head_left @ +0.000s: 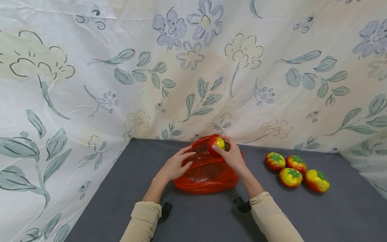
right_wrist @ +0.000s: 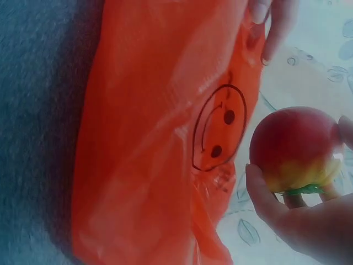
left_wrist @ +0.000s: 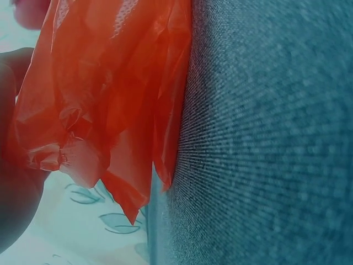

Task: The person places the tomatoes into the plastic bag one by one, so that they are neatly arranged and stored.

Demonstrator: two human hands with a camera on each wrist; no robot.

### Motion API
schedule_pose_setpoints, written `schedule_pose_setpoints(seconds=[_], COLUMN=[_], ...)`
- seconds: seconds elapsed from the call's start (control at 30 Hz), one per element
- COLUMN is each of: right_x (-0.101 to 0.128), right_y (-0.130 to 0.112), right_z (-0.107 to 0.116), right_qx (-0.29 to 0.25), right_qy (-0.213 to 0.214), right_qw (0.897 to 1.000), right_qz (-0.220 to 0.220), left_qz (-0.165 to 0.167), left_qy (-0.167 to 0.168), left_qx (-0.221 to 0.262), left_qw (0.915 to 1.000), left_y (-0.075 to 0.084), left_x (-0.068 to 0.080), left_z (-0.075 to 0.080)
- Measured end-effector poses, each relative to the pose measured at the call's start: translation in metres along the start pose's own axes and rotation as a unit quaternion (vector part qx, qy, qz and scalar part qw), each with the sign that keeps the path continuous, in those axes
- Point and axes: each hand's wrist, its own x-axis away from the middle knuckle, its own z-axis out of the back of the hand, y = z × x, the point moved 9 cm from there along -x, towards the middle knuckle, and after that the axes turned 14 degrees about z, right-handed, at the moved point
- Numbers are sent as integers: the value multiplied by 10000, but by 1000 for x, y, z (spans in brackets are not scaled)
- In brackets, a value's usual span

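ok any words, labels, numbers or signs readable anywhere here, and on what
No words, labels or numbers show in any view.
The one sign: a black-line smiley face printed on the orange bag, seen by the right wrist camera.
The tomato in the right hand bears no print.

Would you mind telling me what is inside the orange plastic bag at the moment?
Through the translucent orange plastic bag no fruit shape shows; folds hide its far end. The right hand holds one tomato above its mouth.

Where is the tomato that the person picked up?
In the head view the tomato sits in the right hand, just above the far edge of the orange bag, left of four more tomatoes on the grey table.
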Motion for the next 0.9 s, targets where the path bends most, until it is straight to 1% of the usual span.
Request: schedule_pose_setpoints(seconds=[0.1,0.23,0.4,0.53,0.63,0.77,0.9], right_x=[-3,-9,-16,-20,-22,-23,-24], right_y=[3,6,7,7,7,5,5], right_z=[-6,-16,-26,-32,-37,-46,-55], right_qx=[74,347,841,1090,1288,1621,1873], right_qy=[-30,-105,-195,-278,-418,-676,-914], right_qw=[10000,9992,9951,9908,9859,9750,9657], right_qz=[39,164,490,751,986,1363,1551], left_qz=[16,24,-19,-29,-31,-44,-35], left_qy=[-4,32,78,91,92,101,107], left_qx=[22,-26,-50,-13,-1,6,-5], left_qw=[10000,10000,10000,10000,10000,9999,9999], left_y=[0,-1,-1,0,0,0,0], left_x=[0,-1,-1,-1,-1,-1,0], left_z=[0,-1,0,0,0,1,1])
